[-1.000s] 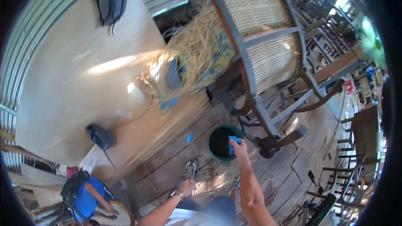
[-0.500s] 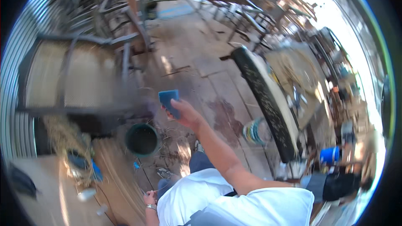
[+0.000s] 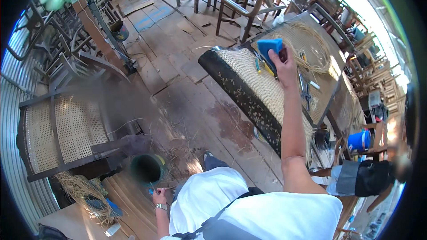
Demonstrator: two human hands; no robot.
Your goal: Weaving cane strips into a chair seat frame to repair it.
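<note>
Over the woven cane panel (image 3: 262, 84) on the desk (image 3: 331, 91), the right hand (image 3: 284, 64) grips a blue sponge (image 3: 270, 48); press it flat, wiping evenly. Left hand (image 3: 159, 195) hangs low, fingers curled, seemingly around something small.

One head-worn fisheye view; looks steeply down over torso, plank floor (image 3: 187, 89) near below.

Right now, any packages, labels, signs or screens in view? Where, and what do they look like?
No clear packages, labels, signs or screens.
Nearest kinds, all containers:
Blue bucket, right, beside the table: round, plain.
Dark bucket, on the floor by the left hand: round, green rim.
Metal can, far left floor: cylindrical, blue and dull yellow.
</note>
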